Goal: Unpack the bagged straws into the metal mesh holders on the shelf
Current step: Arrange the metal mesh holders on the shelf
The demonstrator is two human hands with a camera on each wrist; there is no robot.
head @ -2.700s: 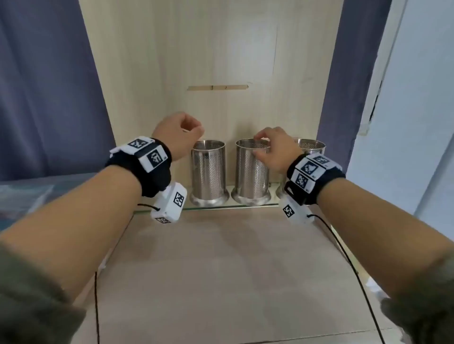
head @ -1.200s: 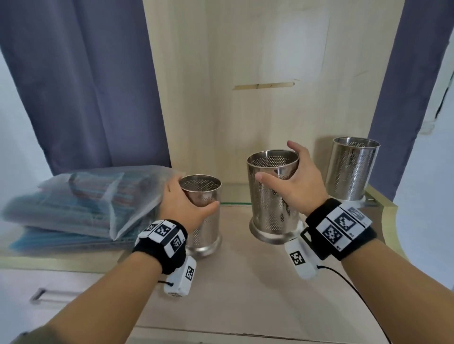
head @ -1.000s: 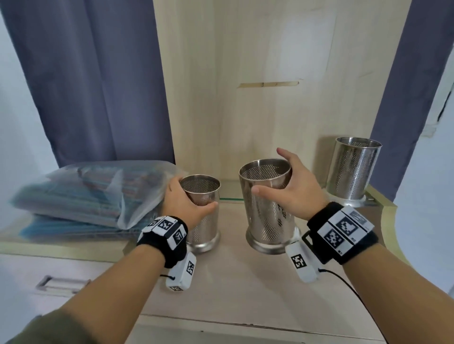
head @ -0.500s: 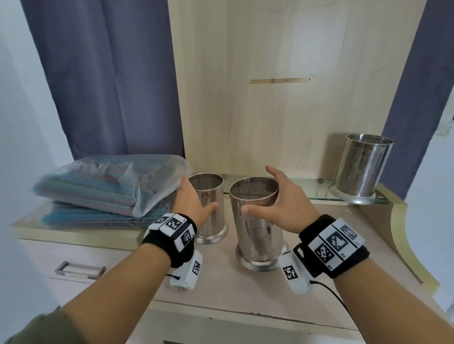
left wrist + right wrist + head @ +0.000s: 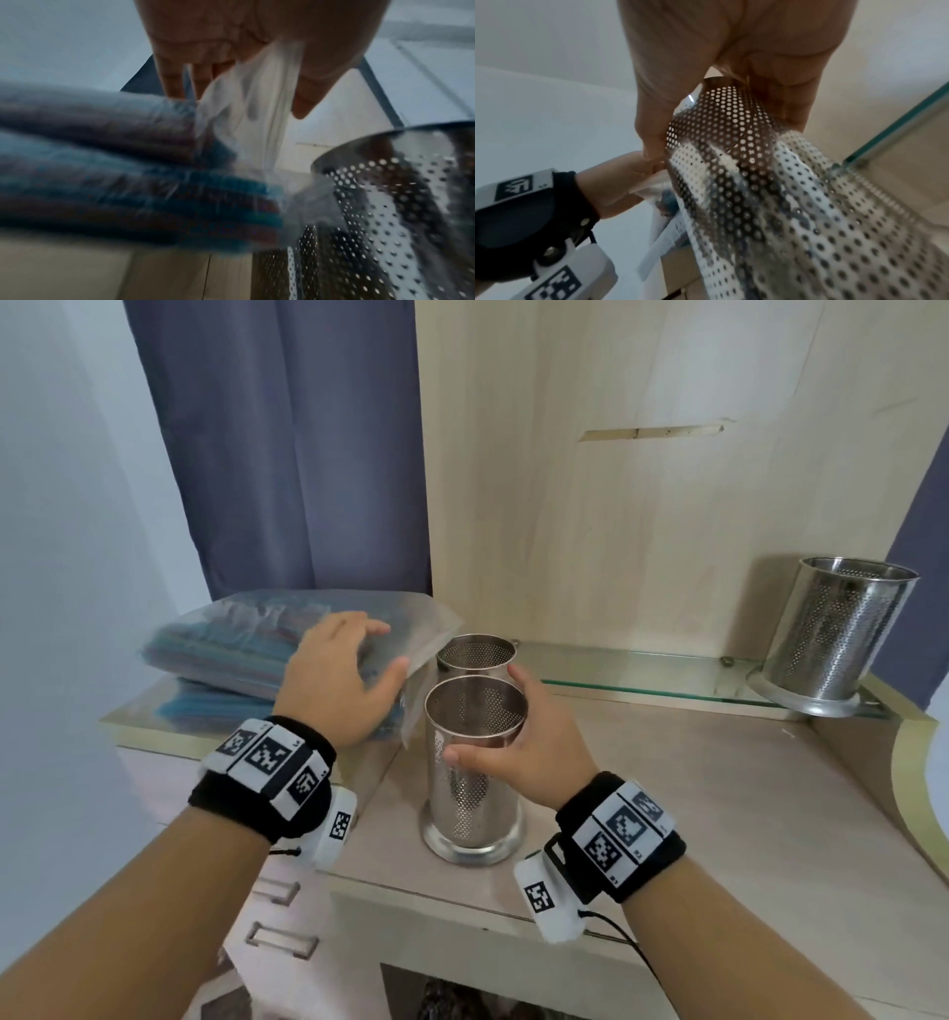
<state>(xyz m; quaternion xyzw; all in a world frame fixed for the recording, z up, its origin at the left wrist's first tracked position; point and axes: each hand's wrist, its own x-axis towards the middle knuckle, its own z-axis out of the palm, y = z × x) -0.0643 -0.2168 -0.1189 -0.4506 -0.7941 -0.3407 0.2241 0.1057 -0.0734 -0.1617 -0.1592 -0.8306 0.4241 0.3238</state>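
A clear bag of coloured straws (image 5: pixel 241 639) lies on the left cabinet top, on a second bag (image 5: pixel 205 708). My left hand (image 5: pixel 390 645) lies over the top bag's right end, thumb at its edge. In the left wrist view the bag's film (image 5: pixel 257 91) runs up between the thumb and fingers of the left hand (image 5: pixel 241 97). My right hand (image 5: pixel 482 711) grips the rim of the near mesh holder (image 5: pixel 472 793), which stands upright on the counter. A second holder (image 5: pixel 477 654) stands just behind it. The third holder (image 5: pixel 842 634) is on the glass shelf (image 5: pixel 642 675).
A wooden back panel (image 5: pixel 616 531) rises behind the counter, and dark curtains (image 5: pixel 287 444) hang at the left. Drawers with metal handles (image 5: pixel 282 940) sit below the counter edge. The counter's right rim (image 5: pixel 909 762) curves upward.
My left hand let go of the rear holder and moved left onto the bag of straws. My right hand kept its grip and brought the near holder closer to the front.
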